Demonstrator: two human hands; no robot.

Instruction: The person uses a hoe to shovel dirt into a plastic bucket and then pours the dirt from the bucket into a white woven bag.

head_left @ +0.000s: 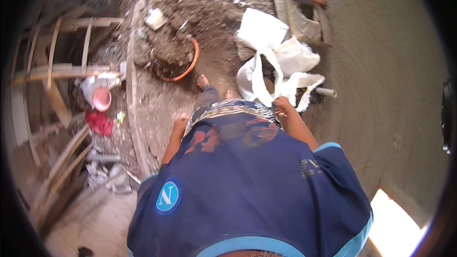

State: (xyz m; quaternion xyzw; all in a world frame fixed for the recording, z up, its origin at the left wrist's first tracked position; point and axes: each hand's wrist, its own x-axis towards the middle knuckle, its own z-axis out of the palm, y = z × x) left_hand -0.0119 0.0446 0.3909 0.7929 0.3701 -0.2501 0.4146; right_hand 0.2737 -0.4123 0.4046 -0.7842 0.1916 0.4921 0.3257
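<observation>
- Head view, looking straight down the person's own body: dark blue shirt [247, 181] with light blue trim fills the lower middle; bare feet [203, 82] show on the dirt ahead.
- Right hand [282, 104]: fingers closed around a strap of the white woven sack [285, 62]. The sack lies crumpled on the ground just ahead and to the right of the feet, mouth slack, straps trailing toward the hand.
- Left hand [180, 124]: hangs at the hip, touching the striped waistband; looks loosely curled, holding nothing that I can see. Exact finger position too small to tell.
- Ahead of the feet: orange-rimmed basin [183, 64] packed with dark soil, sitting in rubble.
- Far left: bent wooden slats [57, 66], a pink bowl [101, 98], a red rag [100, 123] below it.
- Right: smooth grey cement floor [381, 90]; a short white pipe [326, 92] lies just beside the sack.
- Top right: a worn wooden frame [309, 24] near the sack.
</observation>
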